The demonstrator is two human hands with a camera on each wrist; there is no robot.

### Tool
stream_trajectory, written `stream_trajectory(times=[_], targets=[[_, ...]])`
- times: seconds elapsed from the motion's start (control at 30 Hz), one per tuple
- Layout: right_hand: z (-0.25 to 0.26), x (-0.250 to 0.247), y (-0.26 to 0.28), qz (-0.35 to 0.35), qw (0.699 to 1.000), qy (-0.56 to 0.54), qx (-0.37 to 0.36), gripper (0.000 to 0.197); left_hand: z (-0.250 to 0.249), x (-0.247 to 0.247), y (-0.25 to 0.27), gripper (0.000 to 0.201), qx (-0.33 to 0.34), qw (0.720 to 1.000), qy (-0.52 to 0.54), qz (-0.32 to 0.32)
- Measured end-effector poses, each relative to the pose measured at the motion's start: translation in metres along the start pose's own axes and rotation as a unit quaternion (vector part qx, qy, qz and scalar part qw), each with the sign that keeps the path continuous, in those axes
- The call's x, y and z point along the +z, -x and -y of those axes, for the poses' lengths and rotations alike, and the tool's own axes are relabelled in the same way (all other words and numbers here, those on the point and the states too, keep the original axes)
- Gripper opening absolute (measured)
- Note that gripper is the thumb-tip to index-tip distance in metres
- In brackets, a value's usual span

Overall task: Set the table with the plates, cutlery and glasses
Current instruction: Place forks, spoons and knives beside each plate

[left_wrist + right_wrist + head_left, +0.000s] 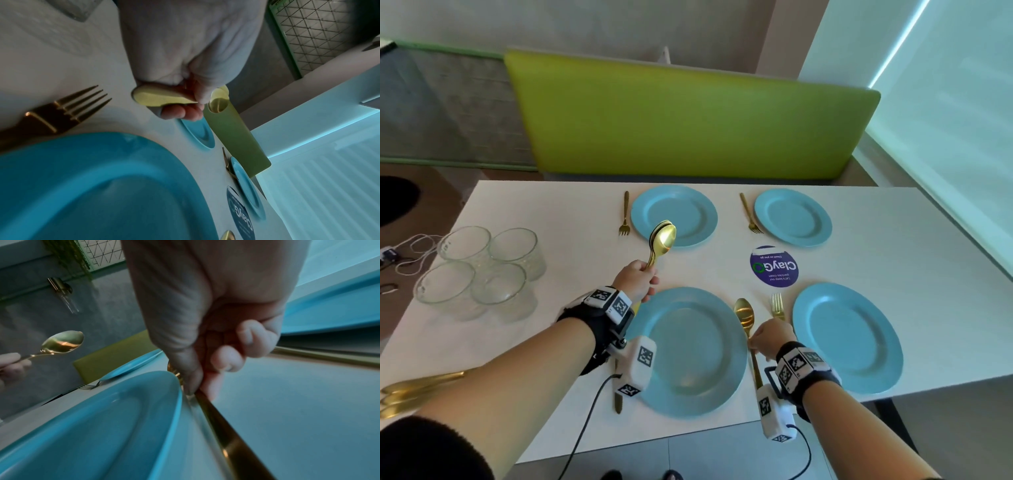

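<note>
Several blue plates lie on the white table (571, 219). My left hand (650, 277) is raised over the table and grips a stack of gold spoons (662, 238) by the handles (164, 97), bowls up near the far-left plate (674, 214). My right hand (755, 342) pinches the handle (226, 426) of a single gold spoon (744, 313), which lies just right of the near-left plate (695, 349). Gold forks (624, 214) lie to the left of the plates, one (61, 110) beside the near-left plate and another (777, 305) beside the near-right plate (847, 337).
Several clear glasses (479, 270) stand grouped at the table's left side. Gold knives (417, 387) lie at the near-left edge under my left arm. A round purple sticker (774, 265) sits between the plates. A green bench back (688, 113) runs behind the table.
</note>
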State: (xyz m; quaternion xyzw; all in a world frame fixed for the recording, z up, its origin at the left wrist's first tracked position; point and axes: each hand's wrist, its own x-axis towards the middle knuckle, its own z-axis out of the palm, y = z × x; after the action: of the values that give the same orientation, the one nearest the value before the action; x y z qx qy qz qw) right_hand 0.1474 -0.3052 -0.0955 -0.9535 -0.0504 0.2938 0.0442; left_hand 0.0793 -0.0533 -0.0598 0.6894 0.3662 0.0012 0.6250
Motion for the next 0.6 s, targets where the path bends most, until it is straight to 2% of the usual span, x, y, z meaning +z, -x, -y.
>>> stream_trajectory(times=[0.07,0.2,0.37,0.6], targets=[[0.001,0.003,0.0,0.001,1.0,0.012,0.004,0.025,-0.002,-0.009,-0.001,0.017,0.003,1.0,-0.007,0.004],[0.003,0.006,-0.004,-0.003,0.999,0.046,0.008,0.021,-0.003,-0.026,-0.006,0.025,0.005,1.0,-0.009,0.003],[0.008,0.013,-0.006,-0.027,0.997,0.066,0.034,0.019,0.003,-0.036,-0.005,0.025,0.005,1.0,-0.016,0.005],[0.004,0.017,-0.008,-0.063,0.996,0.053,0.046,0.022,0.007,-0.033,0.003,0.015,0.002,0.999,-0.015,0.029]])
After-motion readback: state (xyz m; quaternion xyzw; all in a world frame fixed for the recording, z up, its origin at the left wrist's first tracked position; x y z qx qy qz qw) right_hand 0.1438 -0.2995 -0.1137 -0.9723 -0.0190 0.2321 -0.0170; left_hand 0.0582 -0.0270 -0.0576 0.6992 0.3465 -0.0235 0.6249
